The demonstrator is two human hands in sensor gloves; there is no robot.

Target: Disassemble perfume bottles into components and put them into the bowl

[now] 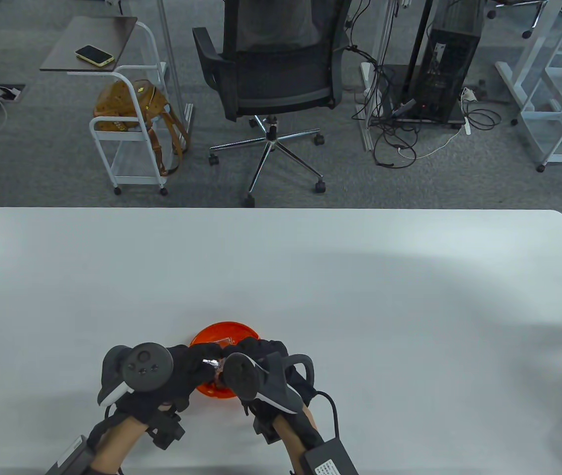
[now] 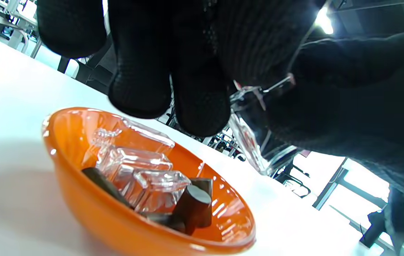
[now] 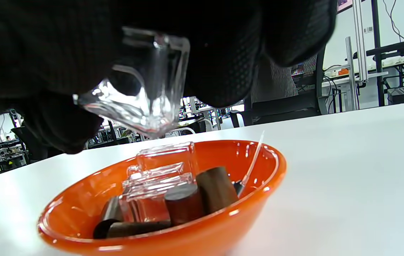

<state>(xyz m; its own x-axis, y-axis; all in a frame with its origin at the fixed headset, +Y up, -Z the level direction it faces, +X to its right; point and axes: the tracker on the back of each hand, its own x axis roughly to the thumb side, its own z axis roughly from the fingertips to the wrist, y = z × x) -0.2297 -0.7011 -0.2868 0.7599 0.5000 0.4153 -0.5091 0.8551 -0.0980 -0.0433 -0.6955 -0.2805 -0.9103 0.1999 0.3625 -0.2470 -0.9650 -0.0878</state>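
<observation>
A clear glass perfume bottle (image 3: 145, 89) is held above the orange bowl (image 3: 202, 227) at the table's (image 1: 360, 277) near edge. Right hand (image 1: 261, 366): fingers curled round the bottle body. Left hand (image 1: 162, 376): fingertips pinched at what is probably the metal spray head (image 1: 210, 363), the contact being half hidden. Clear bottles (image 2: 141, 170) and dark caps (image 3: 216, 188) are seen inside the bowl.
</observation>
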